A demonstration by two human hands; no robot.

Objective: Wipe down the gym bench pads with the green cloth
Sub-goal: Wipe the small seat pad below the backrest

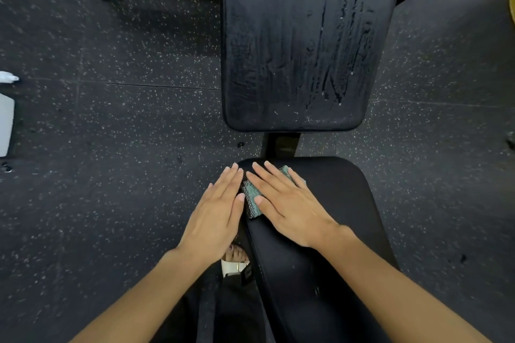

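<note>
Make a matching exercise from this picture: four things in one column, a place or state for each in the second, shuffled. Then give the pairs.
Column A
1. green cloth
2. far pad
3. white bottle
4. left hand

Column B
a. at the left edge of the view
b. streaked with wet marks
c. fingers straight, at the left edge of the near pad
d. pressed flat under the right hand

Pairs: 1-d, 2-b, 3-a, 4-c
</note>
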